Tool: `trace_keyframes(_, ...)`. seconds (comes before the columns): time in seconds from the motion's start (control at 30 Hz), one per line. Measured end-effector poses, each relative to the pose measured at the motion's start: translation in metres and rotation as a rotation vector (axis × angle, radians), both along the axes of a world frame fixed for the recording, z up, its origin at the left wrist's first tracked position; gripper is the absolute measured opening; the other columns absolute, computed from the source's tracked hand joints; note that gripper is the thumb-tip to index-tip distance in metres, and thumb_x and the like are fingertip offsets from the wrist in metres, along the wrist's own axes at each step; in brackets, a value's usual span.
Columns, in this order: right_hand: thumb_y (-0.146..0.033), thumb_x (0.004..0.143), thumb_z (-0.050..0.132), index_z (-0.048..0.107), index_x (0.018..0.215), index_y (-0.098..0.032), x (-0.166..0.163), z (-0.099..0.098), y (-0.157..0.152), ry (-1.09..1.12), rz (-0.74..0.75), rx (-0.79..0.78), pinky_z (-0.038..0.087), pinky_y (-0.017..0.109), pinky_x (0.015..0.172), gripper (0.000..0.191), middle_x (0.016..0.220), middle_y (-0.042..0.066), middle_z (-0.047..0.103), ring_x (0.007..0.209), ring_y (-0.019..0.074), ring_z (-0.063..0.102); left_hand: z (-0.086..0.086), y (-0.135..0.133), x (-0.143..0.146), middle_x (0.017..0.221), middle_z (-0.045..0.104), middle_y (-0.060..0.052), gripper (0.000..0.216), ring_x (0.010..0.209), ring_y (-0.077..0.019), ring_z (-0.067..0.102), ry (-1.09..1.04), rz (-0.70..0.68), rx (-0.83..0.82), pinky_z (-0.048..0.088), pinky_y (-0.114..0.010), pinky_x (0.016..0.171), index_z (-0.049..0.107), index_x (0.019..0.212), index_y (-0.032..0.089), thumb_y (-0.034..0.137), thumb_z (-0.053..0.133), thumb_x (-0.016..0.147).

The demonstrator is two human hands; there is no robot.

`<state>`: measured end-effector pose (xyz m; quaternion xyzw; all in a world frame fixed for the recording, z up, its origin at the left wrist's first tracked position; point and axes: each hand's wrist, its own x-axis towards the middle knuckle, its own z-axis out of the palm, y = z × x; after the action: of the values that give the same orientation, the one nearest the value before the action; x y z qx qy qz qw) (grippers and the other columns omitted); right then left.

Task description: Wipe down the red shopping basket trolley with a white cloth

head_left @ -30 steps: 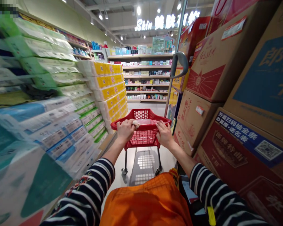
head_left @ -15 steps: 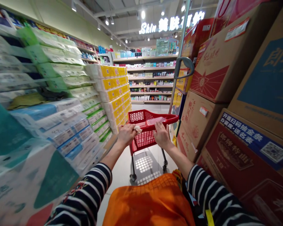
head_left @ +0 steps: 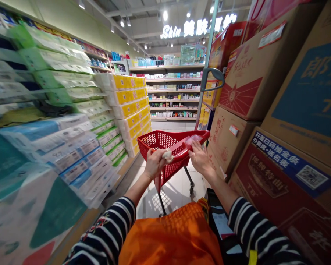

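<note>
A small red shopping cart (head_left: 165, 173) stands in front of me, turned at an angle, with its basket to the left. My left hand (head_left: 154, 163) is closed at the near left side of the cart. A crumpled whitish cloth or tissue (head_left: 168, 156) sticks out from its fingers against the red handle (head_left: 182, 154). My right hand (head_left: 201, 158) lies on the right part of the handle, fingers stretched out over its pinkish panel. The part of the basket that shows holds nothing I can make out.
Stacked paper packs (head_left: 131, 106) line the left side. Large cardboard cartons (head_left: 237, 88) rise close on the right, with a grey-handled pole (head_left: 204, 81) beside them. Shelves of cosmetics (head_left: 173, 88) stand ahead across the pale floor (head_left: 176, 127). Orange fabric (head_left: 168, 239) lies below me.
The cart has swung round, its basket now pointing further left. Both my hands have moved slightly right and down with the handle. The left hand still has the crumpled cloth.
</note>
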<state>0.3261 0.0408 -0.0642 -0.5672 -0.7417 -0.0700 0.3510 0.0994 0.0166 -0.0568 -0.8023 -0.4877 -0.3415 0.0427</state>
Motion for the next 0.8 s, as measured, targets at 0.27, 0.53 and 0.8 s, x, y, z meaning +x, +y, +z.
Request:
trace_keyframes(0.27, -0.027, 0.09, 0.026, 0.047, 0.127, -0.011, 0.002, -0.004, 0.0, 0.097, -0.042, 0.015, 0.025, 0.047, 0.104, 0.045, 0.135, 0.012, 0.044, 0.13, 0.025, 0.03, 0.01, -0.003, 0.059, 0.121, 0.059, -0.003, 0.03, 0.113, -0.0144, 0.05, -0.018, -0.151, 0.029, 0.014, -0.039, 0.108, 0.054, 0.112, 0.025, 0.031, 0.041, 0.086)
trace_keyframes(0.53, -0.024, 0.089, 0.028, 0.047, 0.127, -0.014, 0.007, 0.006, -0.024, 0.063, 0.055, 0.145, 0.019, 0.047, 0.106, 0.044, 0.136, 0.011, 0.044, 0.13, 0.0212, 0.031, -0.016, 0.023, 0.052, 0.121, 0.059, -0.004, 0.033, 0.114, -0.0163, 0.05, -0.089, -0.007, -0.107, 0.018, -0.043, 0.106, 0.051, 0.116, 0.025, 0.025, 0.039, 0.086)
trace_keyframes(0.8, -0.022, 0.088, 0.033, 0.05, 0.124, -0.012, 0.007, 0.002, -0.031, -0.062, -0.004, 0.171, 0.018, 0.051, 0.105, 0.041, 0.131, 0.013, 0.048, 0.127, 0.0239, 0.036, -0.019, 0.026, 0.084, 0.129, 0.053, -0.003, 0.034, 0.118, -0.0148, 0.046, -0.003, -0.124, -0.046, 0.013, -0.043, 0.108, 0.048, 0.119, 0.026, 0.027, 0.04, 0.086)
